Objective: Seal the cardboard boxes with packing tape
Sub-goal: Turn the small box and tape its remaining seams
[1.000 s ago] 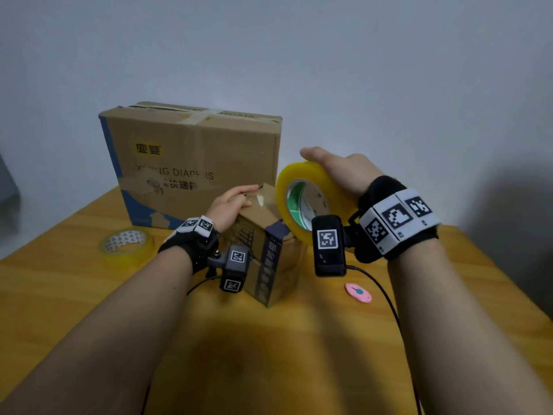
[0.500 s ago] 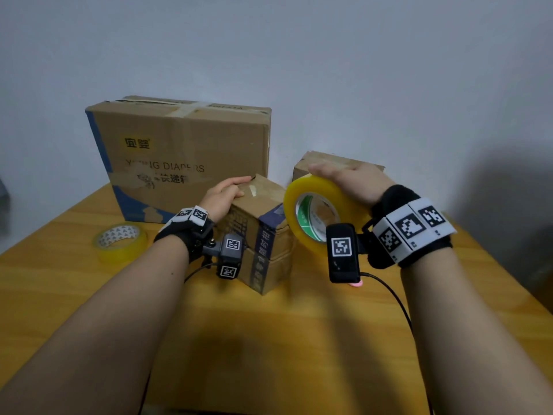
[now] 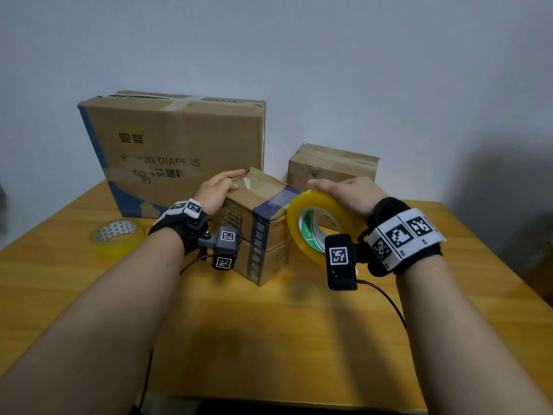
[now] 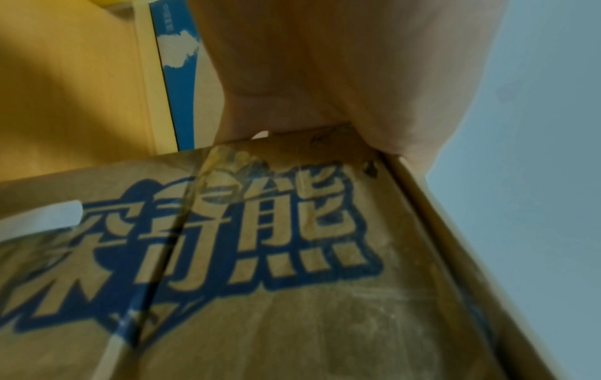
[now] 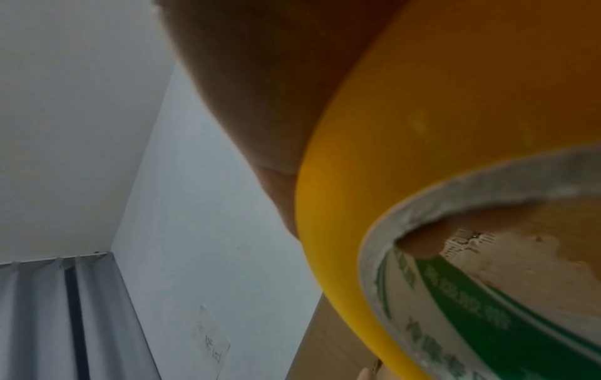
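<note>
On the wooden table (image 3: 299,339), the small box (image 3: 257,223) is pressed flat-handed by the left hand (image 3: 217,188) while the tape roll (image 3: 317,226) at three o'clock is gripped by the right hand (image 3: 350,193); tape could be laid crooked if the box is nudged.

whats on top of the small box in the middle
The left hand rests on the small box's top, near its far left corner. A clear tape patch and a dark blue band also show there. Whatever lies under the palm is covered, and the box's inside cannot be seen.

Both forearms extend forward, wrists banded. Left hand (image 3: 216,190) lies palm-down, fingers fairly straight, resting on a surface. Right hand (image 3: 348,194) is held raised, thumb extended left, fingers curled in a grip.
</note>
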